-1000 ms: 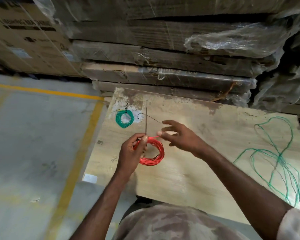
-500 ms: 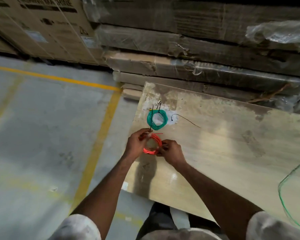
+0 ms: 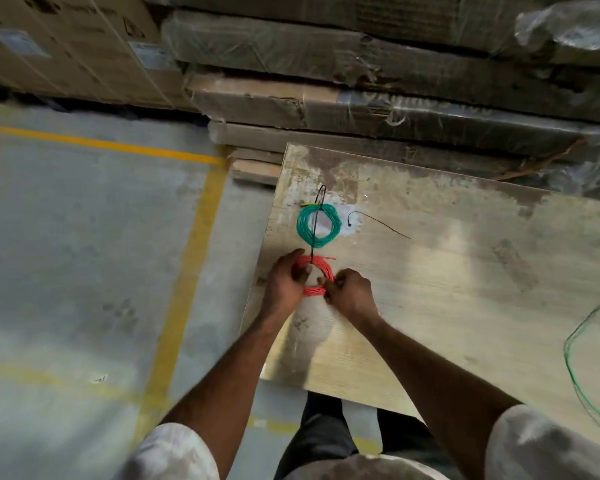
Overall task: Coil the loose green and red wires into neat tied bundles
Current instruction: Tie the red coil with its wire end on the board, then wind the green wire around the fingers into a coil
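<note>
Both my hands grip the red coil point(image 3: 321, 271) on the counter point(image 3: 447, 289): L hand point(image 3: 286, 284) fingers pinch its left side, R hand point(image 3: 349, 294) fingers its right. Green coil point(image 3: 318, 225) lies just beyond, w/ black tie point(image 3: 321, 199).

We work on a pale, stained board point(image 3: 465, 289) laid flat above the floor point(image 3: 84, 254). On it near the far left corner lies a green coil point(image 3: 318, 224), with a black tie point(image 3: 378, 221) loose just beside it. A red coil point(image 3: 321, 275) sits just nearer us. Loose green wire point(image 3: 584, 386) sprawls at the board's right edge.
</note>
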Action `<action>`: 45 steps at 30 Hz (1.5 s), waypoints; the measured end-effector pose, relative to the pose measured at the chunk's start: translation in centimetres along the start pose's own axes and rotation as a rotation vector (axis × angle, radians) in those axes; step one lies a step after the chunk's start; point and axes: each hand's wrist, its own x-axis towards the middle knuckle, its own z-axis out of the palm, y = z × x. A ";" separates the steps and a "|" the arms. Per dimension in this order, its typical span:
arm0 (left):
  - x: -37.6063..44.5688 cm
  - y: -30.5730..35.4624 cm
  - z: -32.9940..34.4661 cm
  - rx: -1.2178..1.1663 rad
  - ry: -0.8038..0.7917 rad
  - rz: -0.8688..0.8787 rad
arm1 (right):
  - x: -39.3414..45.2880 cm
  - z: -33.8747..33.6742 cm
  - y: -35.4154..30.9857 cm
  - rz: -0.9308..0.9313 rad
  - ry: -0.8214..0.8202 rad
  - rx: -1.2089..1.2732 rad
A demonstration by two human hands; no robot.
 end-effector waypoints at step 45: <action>-29.7 28.5 40.5 0.107 -0.613 0.497 | -25.2 -35.4 42.5 0.262 0.557 0.517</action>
